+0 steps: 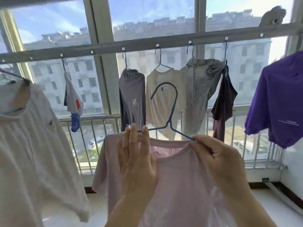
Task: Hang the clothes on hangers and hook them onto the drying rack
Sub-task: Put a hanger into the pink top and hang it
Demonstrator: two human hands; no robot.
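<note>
A pink shirt point(172, 177) is held up on a blue hanger point(170, 118) in front of the window, below the drying rack point(147, 44). The hanger's right arm and the shirt's collar are pinched together by the right hand point(216, 154). The left hand point(137, 153) is laid flat against the shirt's left shoulder, fingers straight. Other clothes are hung along the rack.

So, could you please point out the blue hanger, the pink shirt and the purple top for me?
blue hanger point(175, 102), head view, on the upright stem below its hook.
pink shirt point(180, 185), head view, on the front of the chest.
purple top point(278, 95), head view, on the middle of the body.
</note>
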